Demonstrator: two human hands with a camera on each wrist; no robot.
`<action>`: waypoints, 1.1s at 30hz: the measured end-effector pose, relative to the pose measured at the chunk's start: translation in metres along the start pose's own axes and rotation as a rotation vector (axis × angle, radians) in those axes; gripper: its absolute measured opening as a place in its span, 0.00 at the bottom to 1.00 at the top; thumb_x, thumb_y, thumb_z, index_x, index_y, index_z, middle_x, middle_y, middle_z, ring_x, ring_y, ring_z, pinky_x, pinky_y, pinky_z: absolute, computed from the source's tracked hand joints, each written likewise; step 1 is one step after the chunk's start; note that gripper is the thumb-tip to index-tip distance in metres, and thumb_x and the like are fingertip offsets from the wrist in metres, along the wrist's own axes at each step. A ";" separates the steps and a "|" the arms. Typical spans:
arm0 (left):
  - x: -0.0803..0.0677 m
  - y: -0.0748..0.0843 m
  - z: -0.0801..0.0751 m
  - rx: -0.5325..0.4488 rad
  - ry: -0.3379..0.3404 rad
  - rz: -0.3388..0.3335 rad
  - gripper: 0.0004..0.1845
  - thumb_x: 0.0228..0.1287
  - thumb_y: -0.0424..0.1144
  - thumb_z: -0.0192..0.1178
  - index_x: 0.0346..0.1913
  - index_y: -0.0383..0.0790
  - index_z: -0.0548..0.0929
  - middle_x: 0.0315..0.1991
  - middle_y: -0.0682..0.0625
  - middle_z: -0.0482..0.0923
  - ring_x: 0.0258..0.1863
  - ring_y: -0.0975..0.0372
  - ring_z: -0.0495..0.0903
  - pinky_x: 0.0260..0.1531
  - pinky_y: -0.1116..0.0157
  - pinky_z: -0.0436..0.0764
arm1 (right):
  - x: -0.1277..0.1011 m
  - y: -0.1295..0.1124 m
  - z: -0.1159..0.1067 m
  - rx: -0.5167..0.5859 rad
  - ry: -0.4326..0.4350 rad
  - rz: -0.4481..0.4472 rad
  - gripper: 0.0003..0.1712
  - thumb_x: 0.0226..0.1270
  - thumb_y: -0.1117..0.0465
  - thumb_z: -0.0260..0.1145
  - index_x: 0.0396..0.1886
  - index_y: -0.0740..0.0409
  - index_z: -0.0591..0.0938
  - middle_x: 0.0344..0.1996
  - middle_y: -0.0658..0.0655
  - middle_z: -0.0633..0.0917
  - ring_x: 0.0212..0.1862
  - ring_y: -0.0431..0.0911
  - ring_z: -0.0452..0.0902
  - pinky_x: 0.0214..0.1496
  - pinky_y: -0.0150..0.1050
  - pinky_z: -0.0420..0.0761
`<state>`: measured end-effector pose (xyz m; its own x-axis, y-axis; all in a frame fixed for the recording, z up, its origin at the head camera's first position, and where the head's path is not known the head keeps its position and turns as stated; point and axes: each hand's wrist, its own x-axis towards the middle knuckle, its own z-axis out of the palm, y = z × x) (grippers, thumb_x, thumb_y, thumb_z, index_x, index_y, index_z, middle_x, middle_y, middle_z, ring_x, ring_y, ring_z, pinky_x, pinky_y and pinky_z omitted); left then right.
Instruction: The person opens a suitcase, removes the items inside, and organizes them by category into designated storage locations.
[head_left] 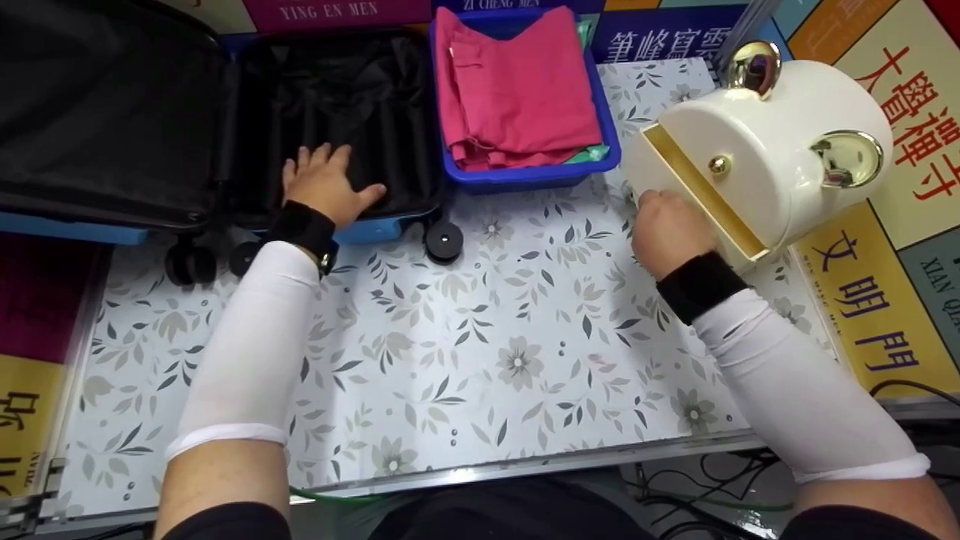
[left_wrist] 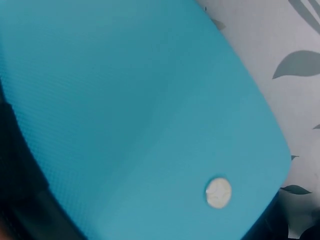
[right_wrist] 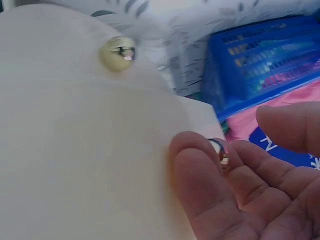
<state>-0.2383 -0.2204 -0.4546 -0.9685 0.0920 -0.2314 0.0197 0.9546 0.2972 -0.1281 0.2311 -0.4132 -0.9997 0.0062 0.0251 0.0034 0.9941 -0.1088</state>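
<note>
Left hand: fingers spread flat on black lining of open blue suitcase, far left of table. Right hand: fingers curled against the tilted cream jewelry box, fingertips at a gold knob. Blue basket of pink cloth between.

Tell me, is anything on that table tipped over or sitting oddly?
Yes. The cream box with gold knobs is tilted over on its lower edge at the table's right side, propped by the right hand. Otherwise the open suitcase, under the left hand, looks normal.
</note>
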 end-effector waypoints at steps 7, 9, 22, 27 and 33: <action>-0.001 -0.001 -0.001 -0.001 0.006 0.000 0.55 0.69 0.75 0.53 0.87 0.46 0.49 0.86 0.37 0.43 0.85 0.36 0.36 0.82 0.38 0.34 | -0.013 -0.008 0.000 -0.025 0.032 -0.027 0.16 0.77 0.66 0.49 0.36 0.72 0.79 0.31 0.74 0.83 0.31 0.72 0.83 0.27 0.67 0.80; -0.001 0.000 -0.001 -0.004 0.005 0.002 0.55 0.70 0.75 0.53 0.87 0.46 0.49 0.86 0.37 0.43 0.85 0.36 0.36 0.82 0.38 0.34 | -0.018 -0.012 0.002 -0.045 0.074 -0.050 0.16 0.77 0.65 0.50 0.35 0.72 0.79 0.29 0.73 0.84 0.29 0.72 0.83 0.26 0.67 0.80; 0.005 0.010 -0.003 -0.014 -0.093 -0.018 0.54 0.71 0.72 0.55 0.87 0.44 0.49 0.85 0.34 0.48 0.83 0.37 0.52 0.81 0.38 0.50 | -0.025 -0.032 -0.001 -0.068 0.167 -0.171 0.09 0.70 0.68 0.55 0.34 0.70 0.79 0.25 0.69 0.83 0.25 0.70 0.82 0.23 0.66 0.78; 0.011 0.019 -0.005 -0.002 -0.234 0.003 0.49 0.73 0.67 0.56 0.85 0.43 0.55 0.83 0.35 0.57 0.81 0.41 0.60 0.80 0.44 0.61 | -0.016 -0.048 -0.009 0.008 0.187 -0.224 0.11 0.70 0.63 0.64 0.41 0.71 0.83 0.35 0.69 0.87 0.34 0.70 0.84 0.34 0.65 0.81; 0.020 0.025 -0.005 0.035 -0.357 0.110 0.38 0.76 0.58 0.56 0.80 0.39 0.68 0.81 0.38 0.63 0.80 0.43 0.63 0.80 0.49 0.63 | -0.007 -0.065 -0.015 0.046 0.203 -0.262 0.15 0.69 0.61 0.67 0.48 0.68 0.84 0.47 0.68 0.88 0.40 0.70 0.84 0.42 0.65 0.82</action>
<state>-0.2588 -0.1959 -0.4475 -0.8125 0.2819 -0.5104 0.1337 0.9421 0.3075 -0.1211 0.1683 -0.3914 -0.9410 -0.2227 0.2548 -0.2588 0.9588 -0.1176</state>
